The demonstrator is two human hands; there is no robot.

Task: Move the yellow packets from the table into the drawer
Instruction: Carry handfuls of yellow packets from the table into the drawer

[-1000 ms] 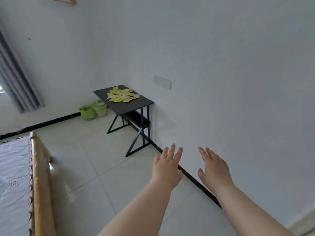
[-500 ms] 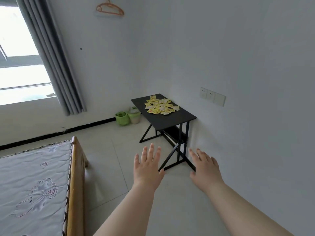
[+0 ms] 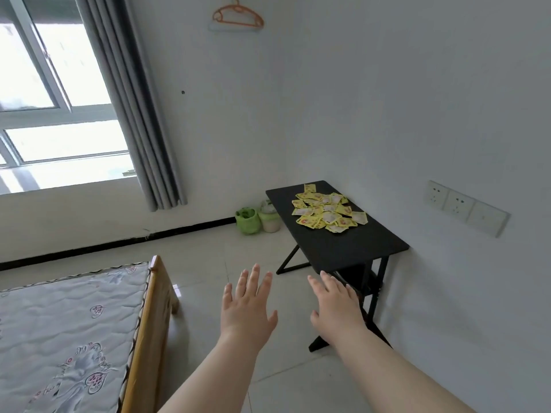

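Many flat, squarish yellow packets (image 3: 329,211) lie heaped on a matte black table (image 3: 343,248).

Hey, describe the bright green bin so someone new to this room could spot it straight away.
Find the black table strewn with yellow packets. On the floor beside its far end stand two small bins. Yours is the bright green bin, left of the paler whitish bin.

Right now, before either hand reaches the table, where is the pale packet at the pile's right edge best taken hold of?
Probably by its free right corner, pinched from above. The pale packet lies flat on the black table, jutting out of the pile, so that corner looks unburied.
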